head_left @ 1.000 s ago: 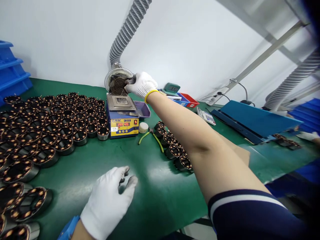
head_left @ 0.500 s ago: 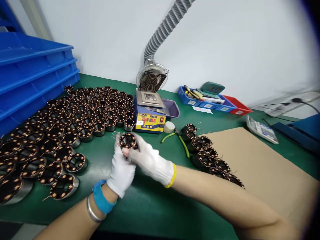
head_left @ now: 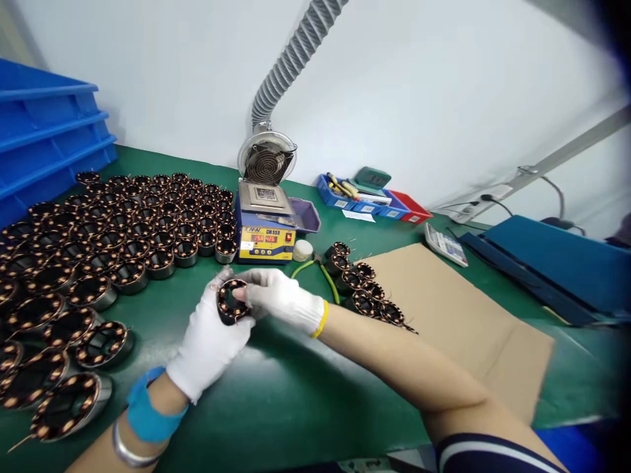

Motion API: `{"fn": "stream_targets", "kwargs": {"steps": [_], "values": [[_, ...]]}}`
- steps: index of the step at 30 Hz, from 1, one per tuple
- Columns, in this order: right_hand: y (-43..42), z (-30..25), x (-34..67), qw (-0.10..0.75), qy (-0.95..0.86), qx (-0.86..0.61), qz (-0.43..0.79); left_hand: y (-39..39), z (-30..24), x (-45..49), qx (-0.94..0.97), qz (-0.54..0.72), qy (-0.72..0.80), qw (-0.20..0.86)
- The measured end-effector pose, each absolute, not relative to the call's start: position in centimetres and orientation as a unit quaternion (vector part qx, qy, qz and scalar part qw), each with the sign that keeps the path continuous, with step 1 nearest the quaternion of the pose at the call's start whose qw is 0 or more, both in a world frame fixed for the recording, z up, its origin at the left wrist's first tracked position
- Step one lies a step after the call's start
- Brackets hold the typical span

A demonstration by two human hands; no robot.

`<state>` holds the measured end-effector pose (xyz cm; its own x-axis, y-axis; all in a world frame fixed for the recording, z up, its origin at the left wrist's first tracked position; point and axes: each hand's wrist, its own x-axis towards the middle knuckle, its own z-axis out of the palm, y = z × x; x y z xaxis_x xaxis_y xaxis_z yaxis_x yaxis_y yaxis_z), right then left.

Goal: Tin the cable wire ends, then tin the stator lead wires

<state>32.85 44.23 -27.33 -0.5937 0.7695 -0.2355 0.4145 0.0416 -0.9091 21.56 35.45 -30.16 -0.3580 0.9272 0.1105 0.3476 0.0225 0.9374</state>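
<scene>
A ring-shaped motor stator (head_left: 227, 314) with copper windings is held up over the green table, in front of the yellow and blue solder pot. My left hand (head_left: 210, 341), in a white glove, is wrapped round it from the left and below. From the right, my gloved right hand (head_left: 276, 299) pinches its rim, with the thumb over the upper edge. The right fingers behind the ring are partly hidden. Many similar stators (head_left: 128, 276) stand in rows to the left of my hands.
The solder pot (head_left: 266, 243) stands behind my hands, under a grey duct (head_left: 290, 59). Green-handled pliers (head_left: 328, 282) lie by a second group of stators (head_left: 363, 303) and a cardboard sheet (head_left: 458, 315). Blue crates (head_left: 49, 131) are stacked at left; a calculator (head_left: 446, 244) lies right.
The view has turned to the right. The stator has been tilted and turned in my hands, and my right thumb has shifted to its upper rim.
</scene>
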Motion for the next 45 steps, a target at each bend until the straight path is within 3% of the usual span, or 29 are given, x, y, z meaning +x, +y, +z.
{"fn": "stream_targets", "kwargs": {"steps": [4, 6, 9, 14, 22, 37, 40, 45], "values": [[49.1, -22.9, 33.9, 0.244, -0.832, -0.442, 0.23, 36.1, -30.1, 20.3, 0.567, 0.359, 0.741, 0.002], [52.4, -20.3, 34.2, 0.273, -0.847, -0.454, 0.046, 36.4, -30.3, 19.4, 0.562, 0.299, 0.767, -0.078], [56.8, -17.3, 34.0, 0.237, -0.841, -0.467, -0.137, 36.8, -30.6, 18.1, 0.542, 0.249, 0.794, -0.114], [60.6, -15.4, 32.0, 0.14, -0.828, -0.478, -0.257, 37.1, -30.6, 16.4, 0.523, 0.238, 0.81, -0.121], [60.9, -15.9, 28.7, 0.071, -0.829, -0.486, -0.266, 37.3, -30.6, 16.0, 0.523, 0.254, 0.803, -0.132], [61.3, -14.8, 30.2, 0.131, -0.84, -0.476, -0.225, 37.5, -30.8, 15.2, 0.509, 0.289, 0.803, -0.113], [61.7, -14.5, 31.7, 0.203, -0.824, -0.502, -0.165, 37.6, -30.6, 15.2, 0.511, 0.296, 0.801, -0.103], [63.1, -15.5, 33.3, 0.307, -0.788, -0.529, 0.068, 37.6, -30.5, 15.7, 0.525, 0.271, 0.796, -0.133]]}}
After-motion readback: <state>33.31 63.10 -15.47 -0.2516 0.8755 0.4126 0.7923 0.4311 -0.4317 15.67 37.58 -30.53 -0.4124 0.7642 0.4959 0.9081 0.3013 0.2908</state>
